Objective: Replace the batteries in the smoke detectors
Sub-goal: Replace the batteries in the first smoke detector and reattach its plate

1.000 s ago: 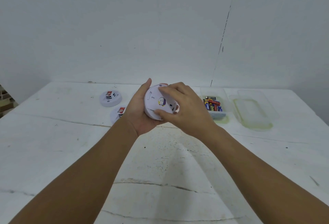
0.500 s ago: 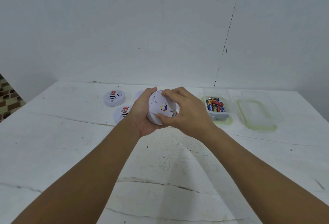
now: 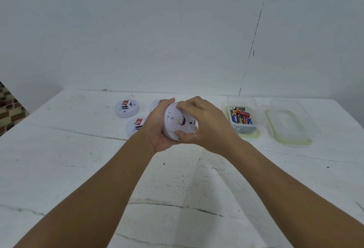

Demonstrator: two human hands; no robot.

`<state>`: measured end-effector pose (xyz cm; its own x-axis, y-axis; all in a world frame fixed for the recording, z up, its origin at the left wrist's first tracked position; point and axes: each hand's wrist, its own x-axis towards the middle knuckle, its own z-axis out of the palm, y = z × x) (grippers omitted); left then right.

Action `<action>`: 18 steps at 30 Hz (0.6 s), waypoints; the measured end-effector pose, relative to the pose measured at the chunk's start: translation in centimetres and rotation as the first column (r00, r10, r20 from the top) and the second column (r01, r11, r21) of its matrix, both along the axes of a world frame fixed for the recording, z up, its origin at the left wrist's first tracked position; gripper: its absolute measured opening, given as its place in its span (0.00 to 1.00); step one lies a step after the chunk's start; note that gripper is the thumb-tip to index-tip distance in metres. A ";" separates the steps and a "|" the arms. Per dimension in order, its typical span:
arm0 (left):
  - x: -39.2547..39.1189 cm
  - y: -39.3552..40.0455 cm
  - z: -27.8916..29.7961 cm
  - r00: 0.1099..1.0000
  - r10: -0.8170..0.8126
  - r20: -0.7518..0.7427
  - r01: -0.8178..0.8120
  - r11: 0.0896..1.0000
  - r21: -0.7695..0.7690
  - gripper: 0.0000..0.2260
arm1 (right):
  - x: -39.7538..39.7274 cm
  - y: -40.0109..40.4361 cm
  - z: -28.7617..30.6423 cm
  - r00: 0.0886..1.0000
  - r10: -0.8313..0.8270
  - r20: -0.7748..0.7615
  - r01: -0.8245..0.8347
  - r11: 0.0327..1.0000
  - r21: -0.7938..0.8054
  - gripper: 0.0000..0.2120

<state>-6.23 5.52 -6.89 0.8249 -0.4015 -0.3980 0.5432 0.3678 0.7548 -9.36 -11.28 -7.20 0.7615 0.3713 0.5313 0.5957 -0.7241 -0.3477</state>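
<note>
I hold a round white smoke detector (image 3: 175,122) above the table, its back plate with a small round sticker turned toward me. My left hand (image 3: 157,127) cups it from the left and below. My right hand (image 3: 206,123) grips its right edge, fingers curled over the top rim and thumb on the lower rim. A clear box of batteries (image 3: 241,118) stands just right of my hands. Two more white detectors with red labels lie on the table: one at the back left (image 3: 127,108), one partly hidden behind my left wrist (image 3: 135,124).
A third detector (image 3: 155,104) peeks out behind my left fingers. The clear lid (image 3: 289,127) of the battery box lies to the right of the box. The white cracked table (image 3: 177,188) meets a plain white wall at the back.
Both hands keep hold of the detector. Its back plate has tilted slightly and my right fingers have shifted along the rim. The view has drifted a little.
</note>
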 end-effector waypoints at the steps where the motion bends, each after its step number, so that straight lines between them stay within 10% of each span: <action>1: 0.2 0.0 -0.1 1.000 -0.003 0.003 0.003 1.000 0.005 0.22 | 0.1 0.1 -0.1 1.000 0.001 0.007 -0.001 1.000 0.005 0.29; 11: 1.6 1.0 -0.6 0.991 0.092 0.099 -0.089 0.995 -0.032 0.16 | -0.2 -0.8 -1.3 0.986 -0.067 0.154 0.043 0.988 0.150 0.29; 18: 2.7 2.4 -1.9 0.968 0.245 0.048 -0.236 0.960 -0.149 0.19 | -0.7 -2.1 -5.3 0.931 -0.074 -0.358 -0.014 0.971 -0.239 0.31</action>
